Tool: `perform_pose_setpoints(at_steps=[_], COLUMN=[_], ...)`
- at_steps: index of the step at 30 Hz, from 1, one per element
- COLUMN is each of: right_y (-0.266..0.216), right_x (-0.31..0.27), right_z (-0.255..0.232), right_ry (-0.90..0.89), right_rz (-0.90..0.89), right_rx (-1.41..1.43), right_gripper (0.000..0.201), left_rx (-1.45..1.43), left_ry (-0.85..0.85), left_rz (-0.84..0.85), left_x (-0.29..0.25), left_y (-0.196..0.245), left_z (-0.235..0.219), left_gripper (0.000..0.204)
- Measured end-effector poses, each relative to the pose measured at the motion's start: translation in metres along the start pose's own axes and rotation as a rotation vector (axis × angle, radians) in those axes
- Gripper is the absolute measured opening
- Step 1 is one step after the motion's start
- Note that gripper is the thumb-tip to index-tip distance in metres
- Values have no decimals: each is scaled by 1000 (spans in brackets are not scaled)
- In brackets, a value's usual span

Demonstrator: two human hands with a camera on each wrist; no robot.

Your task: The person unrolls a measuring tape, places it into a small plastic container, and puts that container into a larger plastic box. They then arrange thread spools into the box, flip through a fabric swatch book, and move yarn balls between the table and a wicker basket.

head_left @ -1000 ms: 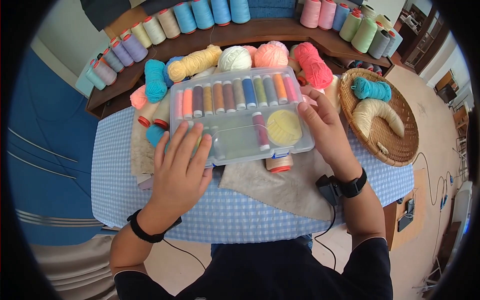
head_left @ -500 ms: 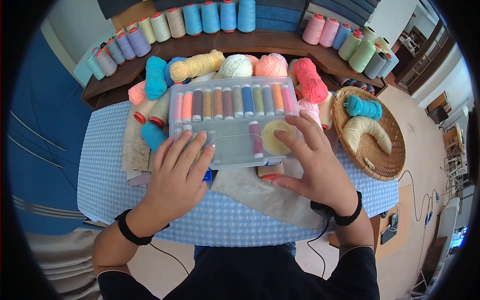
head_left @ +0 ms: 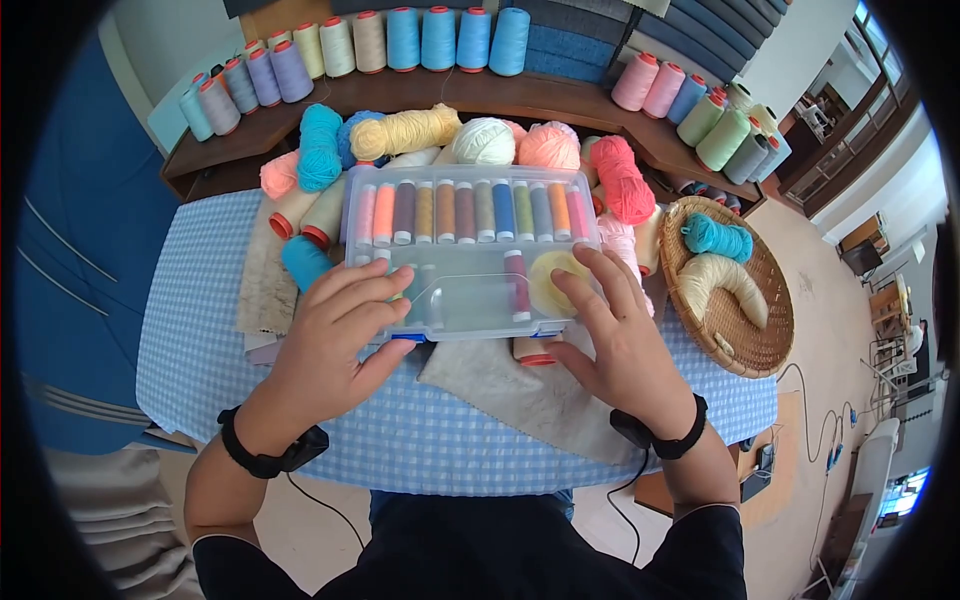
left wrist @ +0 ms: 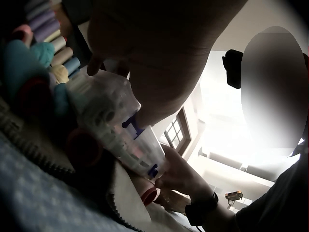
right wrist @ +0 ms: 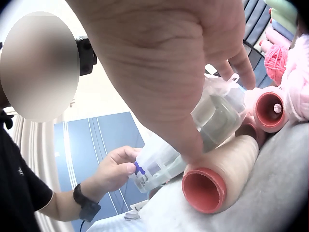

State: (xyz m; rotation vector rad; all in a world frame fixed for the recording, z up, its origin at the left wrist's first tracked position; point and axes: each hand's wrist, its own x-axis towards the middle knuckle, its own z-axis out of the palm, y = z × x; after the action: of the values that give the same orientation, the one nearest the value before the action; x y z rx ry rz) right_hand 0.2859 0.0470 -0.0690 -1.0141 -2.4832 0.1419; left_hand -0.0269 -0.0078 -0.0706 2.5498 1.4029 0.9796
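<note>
A clear plastic sewing-thread box [head_left: 455,300] lies tilted on a pile of yarn and thread cones, its lid down. Inside are a row of coloured thread spools [head_left: 465,212], a maroon spool [head_left: 516,285] and a round yellow disc [head_left: 546,285]. My left hand [head_left: 335,340] grips the near left corner, fingers on the lid and thumb by a blue latch [right wrist: 139,167]. My right hand [head_left: 625,345] straddles the near right edge, fingertips over the yellow disc and thumb low at the front. A cream thread cone [right wrist: 231,162] lies beneath that thumb.
Yarn balls and skeins [head_left: 485,142] crowd behind the box. A wicker basket [head_left: 755,345] with two skeins stands at the right. Upright thread cones [head_left: 403,42] line the brown shelf at the back. Grey plush fabric [head_left: 500,400] covers part of the checked cloth [head_left: 400,455].
My right hand has moved from the box's right side to its front edge. My left thumb has come to the front left latch. The box sits lower and flatter, its right end no longer raised.
</note>
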Motion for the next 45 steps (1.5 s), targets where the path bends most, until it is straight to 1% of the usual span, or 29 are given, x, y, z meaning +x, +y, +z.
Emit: perform_pose_setpoints(at_steps=[3,5,13,17,20,22,28,36,38,39,41,42,44,45], right_y=[2,3,8,14,17,18,15,15,14,14,13,13,15,16], right_x=[0,-1,-3,-5,-7,-7,-3,-3,-3,-3,-3,-3,-4,-5], right_z=[2,5,13,11,8,7,12,17,16,15,14,14,15,14], right_ry=[9,9,73,59,21,58,123,185,198,194,197,196,186,184], right_rz=[-24,-26,-53,-74,-86,-97,-54,-60,-69,-63,-71,-56,-50,-84], right_rx=[-36,-57,-76,-72,-50,33,95,98,114,120,129,141,180,198], right_gripper=[75,75,77,76,71,66,55,47,46,46,47,48,51,51], left_rx=[-48,-95,-114,-114,-97,-100,-101,-96,-226,-218,-304,-291,-803,-778], left_ry=[-3,36,38,43,59,60,55,57,61,65,217,229,194,222], left_rz=[-17,-17,-20,-21,-30,-27,-22,-19,-48,-47,-214,-215,-484,-497], left_x=[0,0,-1,-2,-2,-2,-2,-3,-6,-8,-12,-11,-9,-8], left_y=[-1,-1,-1,-1,-1,0,0,-1,-4,-5,-8,-10,-14,-17], left_z=[0,3,5,5,5,6,6,6,7,8,12,13,14,17], left_gripper=[32,32,35,36,33,33,34,33,38,38,54,54,67,67])
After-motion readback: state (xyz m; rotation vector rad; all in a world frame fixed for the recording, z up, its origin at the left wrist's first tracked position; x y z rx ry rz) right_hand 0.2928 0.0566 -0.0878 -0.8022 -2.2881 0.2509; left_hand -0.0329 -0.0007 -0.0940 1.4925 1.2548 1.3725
